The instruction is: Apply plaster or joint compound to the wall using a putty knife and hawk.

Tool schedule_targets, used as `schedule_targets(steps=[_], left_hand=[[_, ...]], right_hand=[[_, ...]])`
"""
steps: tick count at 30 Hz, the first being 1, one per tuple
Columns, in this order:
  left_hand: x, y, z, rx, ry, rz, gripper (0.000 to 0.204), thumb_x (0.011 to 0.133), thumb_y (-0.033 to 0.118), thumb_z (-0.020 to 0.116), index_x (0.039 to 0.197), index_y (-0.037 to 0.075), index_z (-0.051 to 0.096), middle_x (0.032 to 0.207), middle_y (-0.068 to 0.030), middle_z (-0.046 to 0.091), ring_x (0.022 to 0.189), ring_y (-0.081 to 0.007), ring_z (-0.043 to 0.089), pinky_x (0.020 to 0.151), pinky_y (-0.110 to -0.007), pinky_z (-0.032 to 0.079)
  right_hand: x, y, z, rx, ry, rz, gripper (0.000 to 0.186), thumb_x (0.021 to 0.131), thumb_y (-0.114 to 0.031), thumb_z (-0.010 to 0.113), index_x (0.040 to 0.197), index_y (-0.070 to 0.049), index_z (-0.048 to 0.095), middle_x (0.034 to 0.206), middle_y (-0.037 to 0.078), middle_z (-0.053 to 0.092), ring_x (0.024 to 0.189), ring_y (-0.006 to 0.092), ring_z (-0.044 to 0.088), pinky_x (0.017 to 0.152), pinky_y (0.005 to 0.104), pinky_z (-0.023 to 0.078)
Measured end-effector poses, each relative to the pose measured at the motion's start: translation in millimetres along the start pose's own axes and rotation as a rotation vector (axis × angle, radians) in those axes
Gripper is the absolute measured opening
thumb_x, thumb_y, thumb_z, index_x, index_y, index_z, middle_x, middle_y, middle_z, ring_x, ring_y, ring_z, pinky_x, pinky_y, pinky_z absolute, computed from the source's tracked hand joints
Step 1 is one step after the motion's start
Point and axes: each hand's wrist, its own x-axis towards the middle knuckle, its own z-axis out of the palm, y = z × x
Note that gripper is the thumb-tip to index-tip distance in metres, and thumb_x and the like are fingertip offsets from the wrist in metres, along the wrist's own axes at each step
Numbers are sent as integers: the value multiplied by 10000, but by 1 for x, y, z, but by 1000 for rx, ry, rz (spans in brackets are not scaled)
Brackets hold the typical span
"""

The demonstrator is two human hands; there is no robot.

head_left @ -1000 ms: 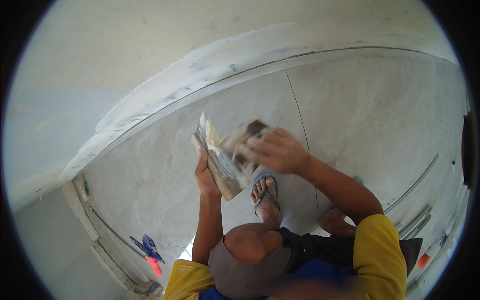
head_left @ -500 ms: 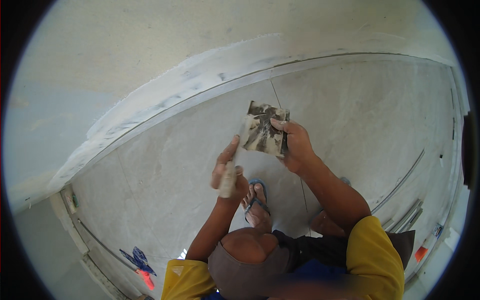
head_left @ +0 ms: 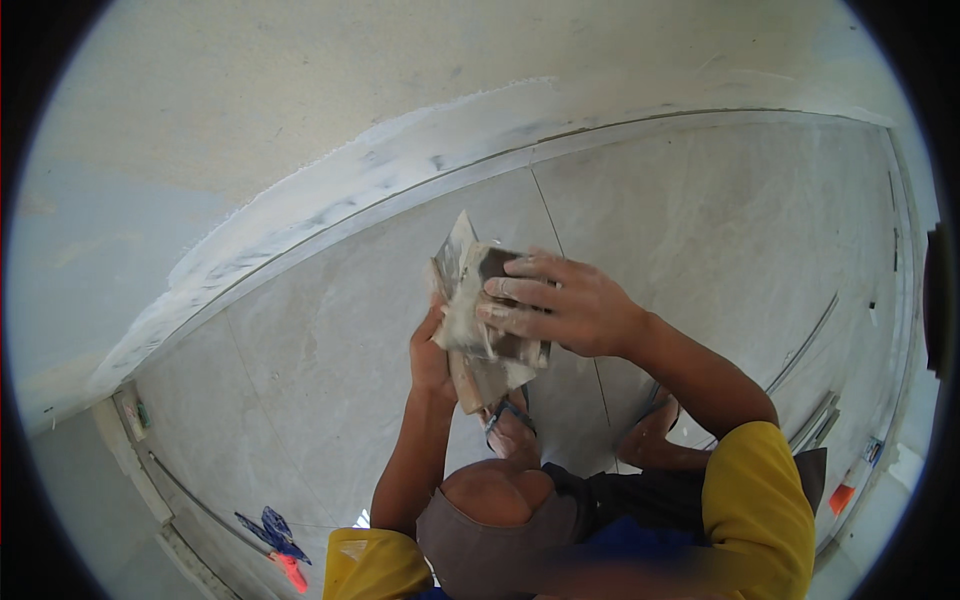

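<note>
In front of me, over the floor, two putty-smeared tools are pressed together. My left hand is closed round the pale handle of a flat plastering trowel, whose shiny blade points away from me. A dark, rectangular scraper lies against it, held by my right hand. The right fingers are stretched over the scraper's face, its thumb hidden. Pale wet putty sits between the two tools, blurred by motion. Past my hands, a white band of fresh putty runs along the foot of the wall.
My sandalled foot is below the tools on the grey tiled floor. Long metal strips lie at the right. A blue and pink bundle lies at the lower left, and an orange piece at the lower right.
The right hand has moved left and nearer to me, bringing the scraper onto the trowel. Its fingers now spread over the scraper. The left hand has turned the trowel's blade to face the scraper.
</note>
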Motion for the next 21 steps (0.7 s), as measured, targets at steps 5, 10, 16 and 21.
schedule_targets(steps=[5, 10, 16, 21], left_hand=[[-8, 19, -9, 182, 1, 110, 446, 1008, 338, 337, 1316, 24, 414, 1158, -159, 570, 999, -268, 596, 878, -400, 500], [-29, 28, 10, 270, 115, 227, 379, 1011, 363, 370, 1149, 60, 551, 931, -56, 595, 811, -152, 590, 699, -287, 512], [-47, 36, 4, 278, 352, 341, 352, 1012, 362, 392, 1123, 72, 558, 881, -23, 569, 754, -132, 567, 640, -272, 496], [-62, 45, -10, 353, 490, 461, 317, 997, 386, 427, 1019, 98, 557, 739, -16, 529, 504, -119, 496, 444, -266, 443]], right_hand=[[-44, 59, 2, -157, 169, 215, 352, 774, -26, 573, 1113, -108, 619, 1054, 65, 617, 980, 254, 590, 855, 369, 510], [-54, 107, 2, 16, 913, 937, 175, 868, -15, 511, 1017, 52, 571, 862, 185, 626, 730, 324, 589, 667, 324, 456], [-1, 144, 43, -171, 1159, 1068, 246, 853, -13, 522, 1087, 60, 549, 907, 211, 610, 854, 387, 590, 794, 403, 460], [98, 77, 86, -44, 1143, 1002, 627, 757, 27, 571, 1366, 10, 420, 1226, 294, 437, 1102, 444, 470, 901, 453, 431]])
